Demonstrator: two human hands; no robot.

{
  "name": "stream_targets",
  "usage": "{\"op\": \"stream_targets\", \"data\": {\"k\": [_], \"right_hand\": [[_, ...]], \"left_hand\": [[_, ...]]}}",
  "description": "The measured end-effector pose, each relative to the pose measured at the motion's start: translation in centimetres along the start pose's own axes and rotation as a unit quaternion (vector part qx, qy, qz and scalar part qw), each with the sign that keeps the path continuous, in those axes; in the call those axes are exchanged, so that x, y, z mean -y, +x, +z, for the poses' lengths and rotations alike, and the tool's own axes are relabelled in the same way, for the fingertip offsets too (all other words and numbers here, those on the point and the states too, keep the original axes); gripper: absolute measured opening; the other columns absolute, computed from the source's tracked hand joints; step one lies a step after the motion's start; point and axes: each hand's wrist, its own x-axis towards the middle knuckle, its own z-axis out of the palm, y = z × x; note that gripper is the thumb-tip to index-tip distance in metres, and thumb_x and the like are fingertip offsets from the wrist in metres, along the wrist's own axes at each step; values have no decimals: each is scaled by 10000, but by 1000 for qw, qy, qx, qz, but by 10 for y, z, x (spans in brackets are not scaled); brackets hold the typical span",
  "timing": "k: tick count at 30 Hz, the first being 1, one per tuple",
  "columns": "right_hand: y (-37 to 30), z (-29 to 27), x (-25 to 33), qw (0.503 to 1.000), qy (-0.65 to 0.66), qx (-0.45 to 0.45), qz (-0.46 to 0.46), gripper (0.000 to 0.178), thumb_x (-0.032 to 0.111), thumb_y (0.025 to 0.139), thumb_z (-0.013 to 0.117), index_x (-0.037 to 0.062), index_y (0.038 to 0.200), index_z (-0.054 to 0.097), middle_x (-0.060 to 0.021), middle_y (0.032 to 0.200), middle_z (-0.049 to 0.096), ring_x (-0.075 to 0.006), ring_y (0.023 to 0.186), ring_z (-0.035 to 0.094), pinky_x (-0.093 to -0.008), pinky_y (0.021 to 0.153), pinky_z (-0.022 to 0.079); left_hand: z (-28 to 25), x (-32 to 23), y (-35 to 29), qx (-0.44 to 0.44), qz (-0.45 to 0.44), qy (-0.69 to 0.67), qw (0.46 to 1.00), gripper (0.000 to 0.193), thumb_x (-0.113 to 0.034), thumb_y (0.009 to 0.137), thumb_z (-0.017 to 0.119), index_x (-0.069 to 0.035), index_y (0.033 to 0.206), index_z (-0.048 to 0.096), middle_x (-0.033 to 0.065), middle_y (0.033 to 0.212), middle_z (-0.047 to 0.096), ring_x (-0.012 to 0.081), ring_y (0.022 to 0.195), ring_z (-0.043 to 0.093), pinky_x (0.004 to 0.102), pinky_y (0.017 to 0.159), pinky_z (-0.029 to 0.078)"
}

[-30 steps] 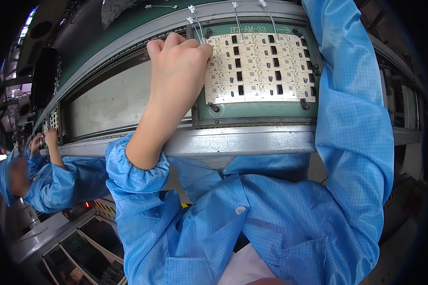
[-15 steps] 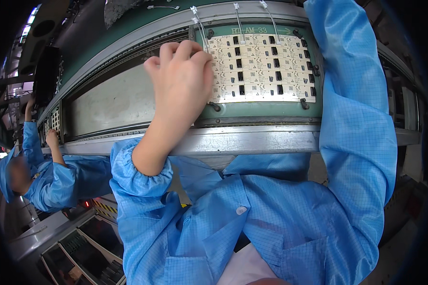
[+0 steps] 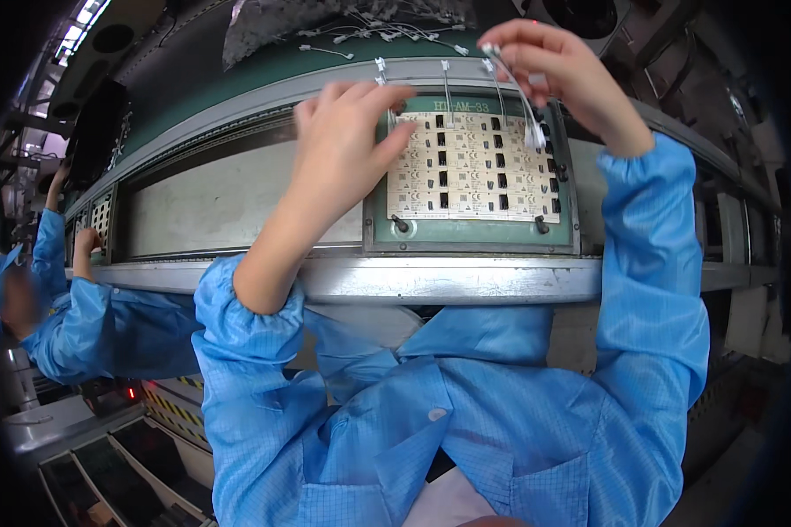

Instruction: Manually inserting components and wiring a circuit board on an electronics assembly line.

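My right hand (image 3: 564, 75) is above the far right part of the fixture, thumb and fingers pinched on a short white cable (image 3: 520, 92). That cable has white connectors and dangles over the boards. My left hand (image 3: 347, 145), slightly blurred, hovers at the far left corner of the white circuit board panel (image 3: 470, 167), thumb and forefinger apart with nothing seen between them. Black components stand in columns on the panel, which lies in a green fixture (image 3: 466, 235). A thin white cable (image 3: 448, 95) runs from the panel to the far rail; others lie on both sides, the left one partly hidden by my hand.
A metal rail (image 3: 448, 279) runs along the near side of the conveyor. Beyond the far rail, loose white cables (image 3: 387, 33) lie by a clear plastic bag (image 3: 281, 31). At far left, a co-worker in blue (image 3: 105, 325) reaches over the same line.
My right hand has come into view with a cable pinched in it. My left hand has opened its fingers near the panel's corner. The view has shifted, showing more loose cables.
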Motion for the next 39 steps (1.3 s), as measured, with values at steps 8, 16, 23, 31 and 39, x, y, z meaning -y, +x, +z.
{"op": "stream_targets", "data": {"k": [8, 16, 23, 31, 39], "right_hand": [[-31, 45, 12, 998, 49, 11, 24, 368, 175, 980, 625, 37, 1320, 598, 1, 881, 683, -14, 636, 581, -169, 536, 456], [-26, 39, 10, 992, -15, -16, -121, 304, 138, 1042, 578, 44, 1320, 659, -30, 973, 696, -52, 753, 620, -187, 668, 511], [-35, -23, -12, 966, -21, -225, -125, 282, 134, 1055, 578, -34, 1278, 621, -174, 1167, 733, -226, 1072, 734, -325, 974, 563], [-65, -10, -41, 957, -78, -259, -107, 125, 87, 1023, 622, 21, 1129, 611, -60, 948, 696, -115, 863, 651, -253, 807, 532], [-66, -17, -59, 939, -67, -302, -151, 196, 84, 1035, 604, 6, 1215, 615, -101, 1017, 733, -153, 964, 702, -264, 890, 542]], "left_hand": [[25, -26, 25, -72, 80, -275, 955, 307, -62, 937, 707, -34, 1241, 680, 110, 970, 733, 199, 921, 715, 321, 824, 553], [17, 0, 25, 8, -70, -556, 828, 223, -128, 941, 738, -14, 1133, 743, 79, 1025, 768, 160, 967, 730, 303, 856, 567], [-24, 24, 33, -179, -114, -441, 872, 149, 0, 940, 692, -7, 1088, 708, 45, 929, 724, 139, 825, 682, 285, 766, 534], [18, -19, 40, -173, 290, 138, 931, 136, -157, 824, 626, -94, 942, 653, 13, 813, 554, 183, 803, 583, 393, 805, 453], [58, -17, 42, -151, 323, 149, 922, 68, -90, 833, 694, -102, 897, 712, -11, 816, 669, 152, 855, 660, 387, 914, 483]]}}
